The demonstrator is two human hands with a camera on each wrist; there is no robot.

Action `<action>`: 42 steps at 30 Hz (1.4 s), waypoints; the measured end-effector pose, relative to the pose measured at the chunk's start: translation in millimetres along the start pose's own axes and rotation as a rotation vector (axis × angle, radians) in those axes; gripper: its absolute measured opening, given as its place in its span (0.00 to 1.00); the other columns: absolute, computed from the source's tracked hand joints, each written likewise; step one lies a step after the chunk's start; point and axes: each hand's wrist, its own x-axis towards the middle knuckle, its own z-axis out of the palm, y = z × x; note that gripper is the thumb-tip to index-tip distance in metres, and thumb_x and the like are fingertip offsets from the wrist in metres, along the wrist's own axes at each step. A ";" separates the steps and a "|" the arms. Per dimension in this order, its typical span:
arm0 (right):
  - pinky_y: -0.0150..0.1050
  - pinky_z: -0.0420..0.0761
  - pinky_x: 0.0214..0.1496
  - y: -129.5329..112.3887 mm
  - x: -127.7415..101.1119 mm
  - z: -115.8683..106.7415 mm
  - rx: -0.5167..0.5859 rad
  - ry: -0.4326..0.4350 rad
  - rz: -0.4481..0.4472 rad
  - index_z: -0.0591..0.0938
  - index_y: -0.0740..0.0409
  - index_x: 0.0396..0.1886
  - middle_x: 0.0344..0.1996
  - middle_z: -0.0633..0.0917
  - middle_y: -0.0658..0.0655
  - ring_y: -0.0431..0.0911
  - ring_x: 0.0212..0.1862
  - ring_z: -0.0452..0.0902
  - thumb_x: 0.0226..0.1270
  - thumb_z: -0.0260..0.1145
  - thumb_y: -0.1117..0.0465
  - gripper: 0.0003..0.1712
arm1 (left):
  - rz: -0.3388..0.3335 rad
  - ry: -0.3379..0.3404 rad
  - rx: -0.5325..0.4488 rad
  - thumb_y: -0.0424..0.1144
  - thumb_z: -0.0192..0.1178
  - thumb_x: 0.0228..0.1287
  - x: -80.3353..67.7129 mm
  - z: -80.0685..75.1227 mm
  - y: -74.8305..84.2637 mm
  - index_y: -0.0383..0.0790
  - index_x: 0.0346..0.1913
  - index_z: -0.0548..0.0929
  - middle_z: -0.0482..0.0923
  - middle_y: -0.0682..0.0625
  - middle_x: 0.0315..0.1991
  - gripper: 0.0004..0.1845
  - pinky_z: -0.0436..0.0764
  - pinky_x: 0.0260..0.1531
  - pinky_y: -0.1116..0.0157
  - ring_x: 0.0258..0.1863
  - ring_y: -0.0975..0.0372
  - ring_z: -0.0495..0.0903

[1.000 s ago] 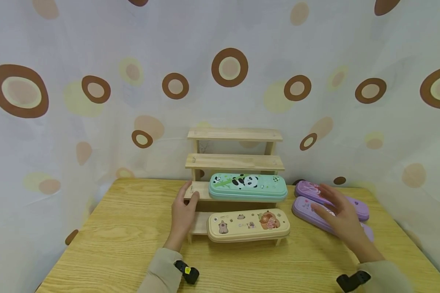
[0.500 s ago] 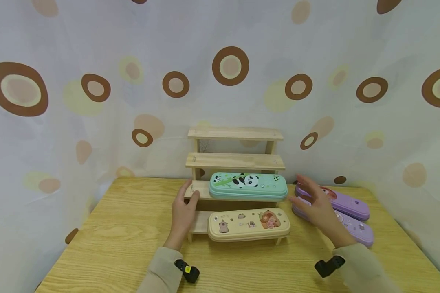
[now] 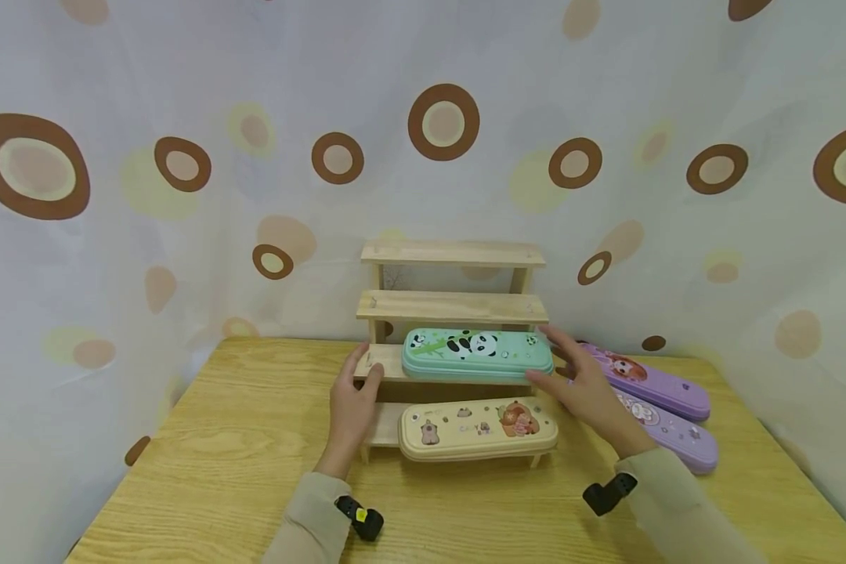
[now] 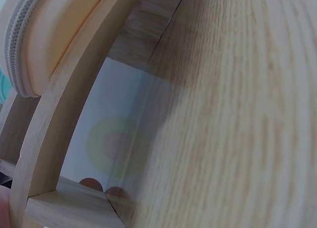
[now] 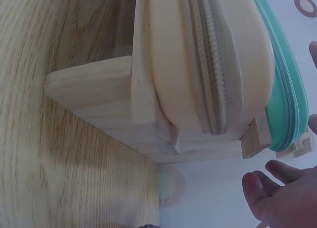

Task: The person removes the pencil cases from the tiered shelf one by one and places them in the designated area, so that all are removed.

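While the left hand point(image 3: 352, 401) holds the left end of the four-tier pale wooden step rack point(image 3: 451, 307) exactly where it did a second ago — thumb and fingers curled on the edge of the second step — the right hand point(image 3: 583, 381) is what moved. It has left the two lilac zip pencil cases point(image 3: 659, 407) lying on the right side of the light oak-grain table point(image 3: 240, 439) and crossed to the right end of the mint-green panda-print pencil case point(image 3: 476, 354). Fingers spread wide and relaxed, holding nothing; fingertips are at or just beside the case end — contact can't be confirmed from the head view, and the right wrist view shows only fingertips near the rack's corner.

Mint case lies flat on the second step from the bottom. Cream animal-print pencil case point(image 3: 478, 428) lies on the bottom step, overhanging its front edge. Top two steps are bare.

My read: lilac cases were passed over for now, and the work in hand is a nudge or grab on the mint case — with the rack braced on the other side.
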 end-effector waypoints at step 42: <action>0.62 0.59 0.69 -4.6 0.3 2.5 -0.149 0.022 0.107 0.68 0.39 0.74 0.71 0.66 0.63 0.61 0.70 0.60 0.54 0.76 0.43 0.47 | 0.002 0.013 0.015 0.47 0.56 0.73 0.6 0.2 -0.7 0.49 0.71 0.70 0.67 0.50 0.70 0.26 0.61 0.69 0.48 0.72 0.53 0.60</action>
